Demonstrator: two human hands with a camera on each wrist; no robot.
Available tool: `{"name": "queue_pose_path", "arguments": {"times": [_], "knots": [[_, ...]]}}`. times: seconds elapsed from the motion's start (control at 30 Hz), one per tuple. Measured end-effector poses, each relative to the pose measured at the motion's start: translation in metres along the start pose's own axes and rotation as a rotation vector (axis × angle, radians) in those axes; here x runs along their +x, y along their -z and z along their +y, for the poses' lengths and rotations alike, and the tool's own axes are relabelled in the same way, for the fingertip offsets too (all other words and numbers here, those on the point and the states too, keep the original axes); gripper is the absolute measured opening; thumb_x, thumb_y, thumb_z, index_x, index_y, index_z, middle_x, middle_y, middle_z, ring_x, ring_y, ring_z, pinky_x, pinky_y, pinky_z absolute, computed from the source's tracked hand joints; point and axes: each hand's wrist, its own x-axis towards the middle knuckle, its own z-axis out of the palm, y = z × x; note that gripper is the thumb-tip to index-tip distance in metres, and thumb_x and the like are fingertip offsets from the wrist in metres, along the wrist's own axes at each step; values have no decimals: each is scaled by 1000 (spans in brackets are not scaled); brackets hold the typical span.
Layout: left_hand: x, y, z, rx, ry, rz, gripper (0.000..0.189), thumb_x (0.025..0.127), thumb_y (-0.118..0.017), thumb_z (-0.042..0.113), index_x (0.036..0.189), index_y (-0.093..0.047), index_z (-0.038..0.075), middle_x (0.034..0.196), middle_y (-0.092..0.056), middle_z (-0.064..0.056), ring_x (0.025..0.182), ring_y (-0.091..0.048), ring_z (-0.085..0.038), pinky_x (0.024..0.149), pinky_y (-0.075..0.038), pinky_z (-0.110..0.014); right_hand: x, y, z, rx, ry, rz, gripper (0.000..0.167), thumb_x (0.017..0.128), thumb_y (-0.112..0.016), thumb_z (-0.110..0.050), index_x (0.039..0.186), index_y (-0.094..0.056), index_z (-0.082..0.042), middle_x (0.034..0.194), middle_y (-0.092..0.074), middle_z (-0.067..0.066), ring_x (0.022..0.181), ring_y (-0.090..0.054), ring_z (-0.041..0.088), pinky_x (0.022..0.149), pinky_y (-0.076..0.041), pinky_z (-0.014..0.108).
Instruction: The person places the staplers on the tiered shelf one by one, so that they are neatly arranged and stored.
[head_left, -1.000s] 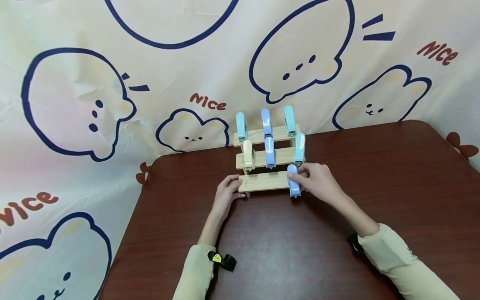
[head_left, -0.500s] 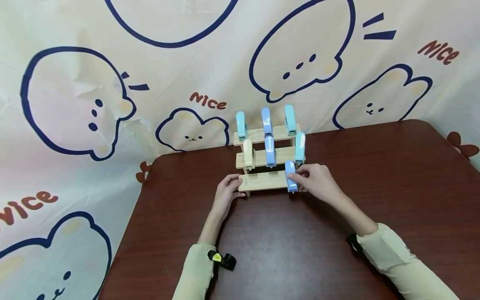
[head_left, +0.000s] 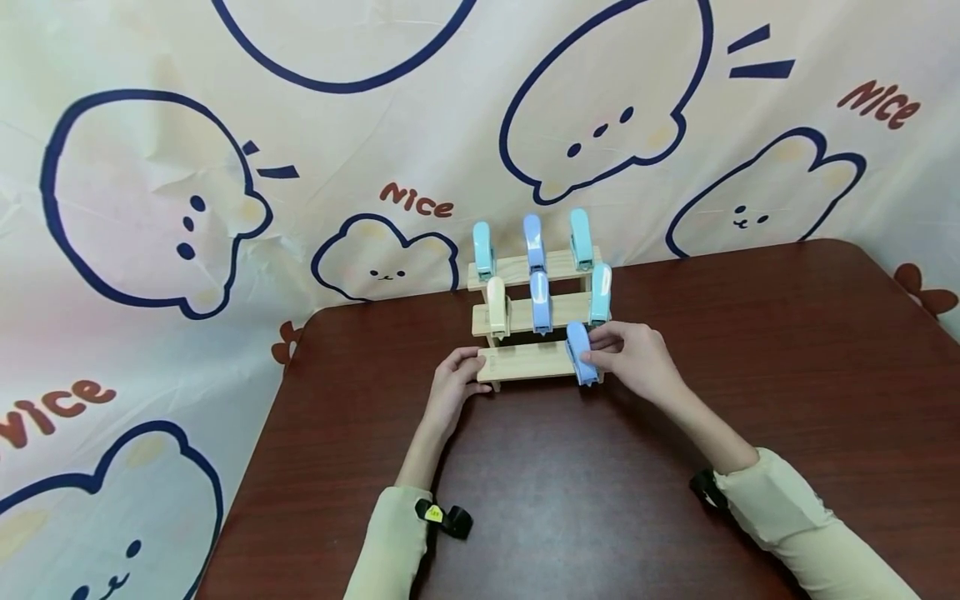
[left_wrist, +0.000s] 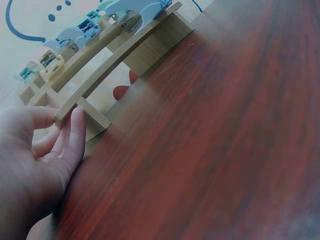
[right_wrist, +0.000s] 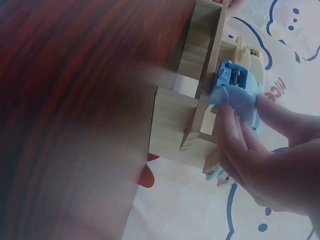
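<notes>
A three-step wooden display rack [head_left: 525, 362] stands at the back of the table. My left hand [head_left: 452, 387] grips the left end of its lowest step, thumb above and fingers beneath, as the left wrist view shows. At the right end of that step, my right hand [head_left: 637, 358] pinches a blue stapler [head_left: 580, 353] between thumb and fingers. This stapler rests on the step, turned slightly askew, its front end at the front edge. In the right wrist view the stapler [right_wrist: 240, 92] lies between thumb and fingertips.
On the middle step stand a cream stapler [head_left: 497, 307], a blue one and a turquoise stapler [head_left: 600, 293]. The top step bears two turquoise staplers and a blue stapler [head_left: 534, 242]. A printed cloth [head_left: 375, 150] hangs behind the brown table [head_left: 540, 500].
My right hand has shifted the blue stapler left and slightly back onto the lowest step, and its back end has swung left. The left hand has stayed on the rack.
</notes>
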Motion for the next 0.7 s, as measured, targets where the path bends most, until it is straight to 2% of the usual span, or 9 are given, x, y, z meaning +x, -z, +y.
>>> {"name": "queue_pose_path", "arguments": {"times": [0.2, 0.4, 0.63, 0.7], "knots": [[-2, 2, 1, 11, -7, -1, 31, 102, -62, 9, 128, -60, -7, 106, -63, -9, 84, -65, -14, 66, -60, -26, 1, -4, 1, 75, -21, 12, 28, 92, -80, -10, 115, -72, 4, 103, -74, 17, 90, -70, 26, 72, -57, 29], [-3, 3, 2, 6, -7, 8, 28, 102, -62, 9, 126, -61, -6, 104, -63, -7, 82, -64, -14, 66, -60, -26, 2, -8, 0, 114, -28, 50, 25, 91, -81, -11, 109, -73, 5, 97, -75, 15, 84, -71, 23, 70, -56, 27], [-2, 4, 2, 9, -8, 13, 29, 102, -62, 9, 127, -60, -6, 105, -62, -8, 83, -64, -14, 65, -60, -26, 3, -10, -1, 228, -59, 46, 23, 94, -78, -10, 106, -71, 8, 89, -74, 15, 75, -75, 23, 73, -64, 41], [-2, 4, 2, 7, -7, 14, 29, 102, -62, 9, 127, -60, -6, 105, -62, -8, 83, -64, -14, 65, -60, -26, 3, -9, 0, 238, -54, 43, 21, 94, -77, -9, 105, -71, 8, 88, -74, 15, 73, -75, 22, 73, -64, 41]]}}
